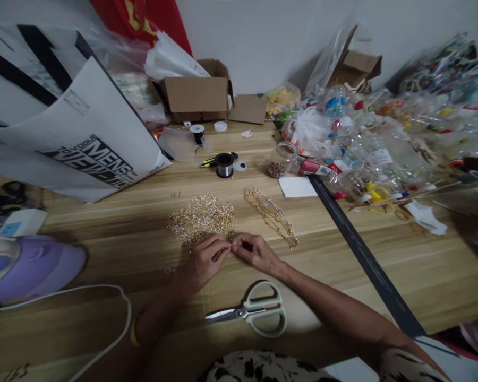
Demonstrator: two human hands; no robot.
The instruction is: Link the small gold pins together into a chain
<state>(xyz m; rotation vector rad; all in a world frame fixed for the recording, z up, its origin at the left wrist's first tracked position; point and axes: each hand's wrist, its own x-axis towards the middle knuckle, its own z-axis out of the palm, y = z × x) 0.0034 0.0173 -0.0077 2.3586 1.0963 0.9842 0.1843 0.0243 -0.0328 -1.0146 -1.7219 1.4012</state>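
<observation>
My left hand (207, 260) and my right hand (257, 253) meet fingertip to fingertip at the near edge of a pile of small gold and clear beaded pieces (203, 215). Both are closed in a pinch. What sits between the fingertips is too small to make out. A thin thread seems to hang below my left hand. To the right of the pile lie gold beaded chains (271, 215), stretched out on the wooden table (151, 233). Scissors (250, 310) with pale handles rest just below my hands, blades pointing left.
Wire spools (224, 165), a yellow cutter (207, 161) and a jar of beads (282, 159) stand behind the pile. A large paper bag (83, 138) and a purple appliance (35, 268) occupy the left. Plastic bottles (378, 154) crowd the right. A white cable (103, 287) crosses the near left.
</observation>
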